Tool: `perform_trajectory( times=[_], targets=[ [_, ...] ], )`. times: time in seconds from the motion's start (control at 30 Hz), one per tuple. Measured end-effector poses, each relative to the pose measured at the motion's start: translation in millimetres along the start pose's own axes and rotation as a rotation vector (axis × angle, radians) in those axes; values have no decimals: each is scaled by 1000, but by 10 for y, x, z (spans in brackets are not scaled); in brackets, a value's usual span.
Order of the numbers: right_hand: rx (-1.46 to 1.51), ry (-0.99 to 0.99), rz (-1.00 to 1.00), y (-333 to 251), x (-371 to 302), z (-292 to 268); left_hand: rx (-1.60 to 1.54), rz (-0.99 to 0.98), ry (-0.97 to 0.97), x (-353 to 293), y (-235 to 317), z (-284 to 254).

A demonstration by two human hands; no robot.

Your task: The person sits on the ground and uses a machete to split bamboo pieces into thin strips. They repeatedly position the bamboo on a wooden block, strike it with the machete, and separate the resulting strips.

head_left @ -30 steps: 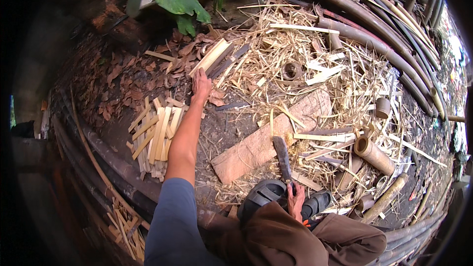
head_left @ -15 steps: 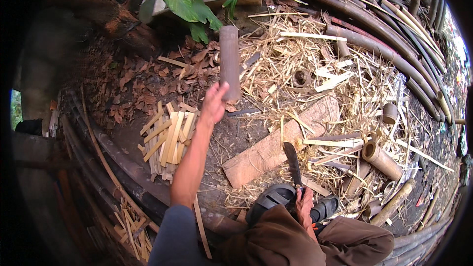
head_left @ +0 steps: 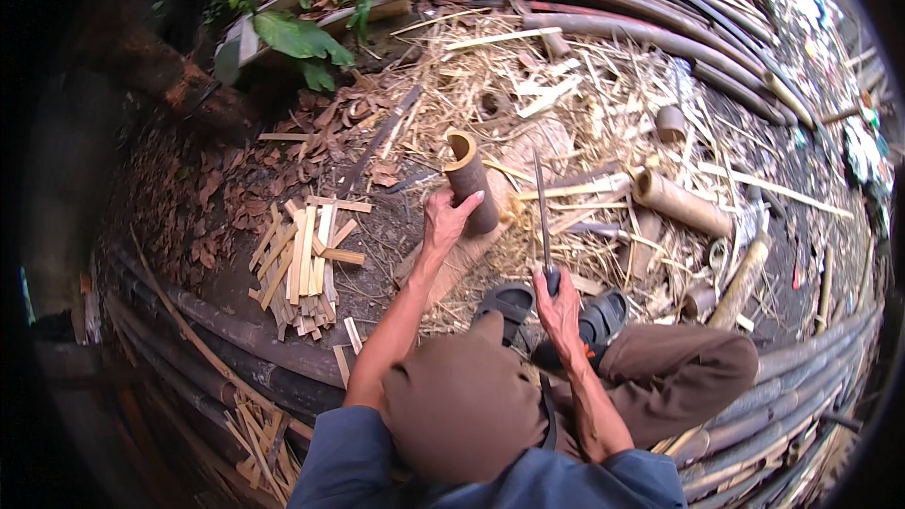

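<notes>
Over the wooden board point(head_left: 470, 258) on the ground, my left hand point(head_left: 447, 218) grips the side of a bamboo tube point(head_left: 468, 172). The tube is nearly upright, its hollow end facing up; it appears to rest on the board. My right hand point(head_left: 556, 303) is wrapped round the dark handle of a machete point(head_left: 542, 212). Its narrow blade points away from me, to the right of the tube and apart from it. Left of my left forearm lies a pile of split bamboo pieces point(head_left: 306, 259).
Shavings point(head_left: 589, 75) cover the ground ahead and to the right. Another bamboo tube point(head_left: 683, 203) lies at right. Long bamboo poles point(head_left: 650, 33) line the far side, others the near edges. Leafy plants point(head_left: 292, 28) grow far left. My sandals point(head_left: 603, 314) are close to the machete handle.
My left hand has brought the tube nearer, over the board, with its hollow end now showing. My right hand has raised the machete, its blade now more upright. The view has shifted.
</notes>
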State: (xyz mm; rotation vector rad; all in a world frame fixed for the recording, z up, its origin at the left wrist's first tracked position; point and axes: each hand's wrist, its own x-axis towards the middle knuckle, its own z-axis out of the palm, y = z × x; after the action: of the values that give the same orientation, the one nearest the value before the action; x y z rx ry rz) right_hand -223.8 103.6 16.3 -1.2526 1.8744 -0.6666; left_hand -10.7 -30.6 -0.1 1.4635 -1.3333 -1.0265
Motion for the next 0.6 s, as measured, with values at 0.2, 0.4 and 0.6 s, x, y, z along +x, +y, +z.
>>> perform_trajectory(
  times=[0.2,0.4,0.6],
  targets=[
    [203,76,-273,-661,-184,-531,-22,89,-110,-203,-96,277],
    [401,-181,-144,-695,-137,-416,-128,126,-139,-297,-201,255],
    [487,-261,-66,-706,-11,-203,-101,55,-158,-331,-170,196]
  ],
)
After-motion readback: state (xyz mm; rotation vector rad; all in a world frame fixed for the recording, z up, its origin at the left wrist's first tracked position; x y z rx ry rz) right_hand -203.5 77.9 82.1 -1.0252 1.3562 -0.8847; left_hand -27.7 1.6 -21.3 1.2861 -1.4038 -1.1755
